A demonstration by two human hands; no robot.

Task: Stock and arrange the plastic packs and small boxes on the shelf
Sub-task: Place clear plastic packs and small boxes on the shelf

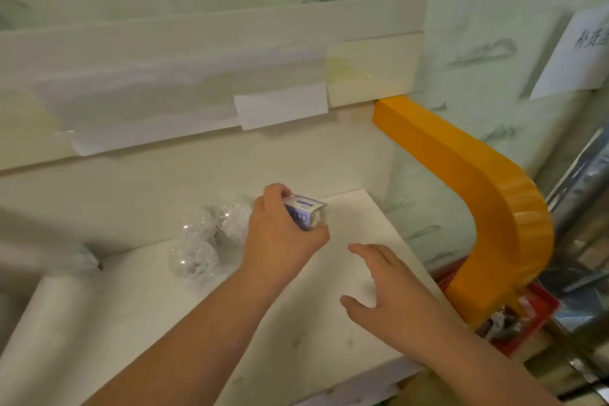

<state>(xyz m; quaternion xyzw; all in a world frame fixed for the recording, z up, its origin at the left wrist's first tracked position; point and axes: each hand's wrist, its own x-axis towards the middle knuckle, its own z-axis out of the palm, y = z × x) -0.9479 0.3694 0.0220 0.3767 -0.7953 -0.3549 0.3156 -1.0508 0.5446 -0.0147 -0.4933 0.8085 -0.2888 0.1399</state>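
Right hand [389,293] spread, left hand [280,234] gripping white-purple small box [304,212]

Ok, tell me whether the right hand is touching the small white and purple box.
Apart. The head view shows the right hand open above bare white shelf, clear of the small white and purple box gripped by the left hand.

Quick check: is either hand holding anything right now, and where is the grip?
The left hand grips a small white-and-purple box by its left end, over the shelf. The right hand is spread and holds nothing.
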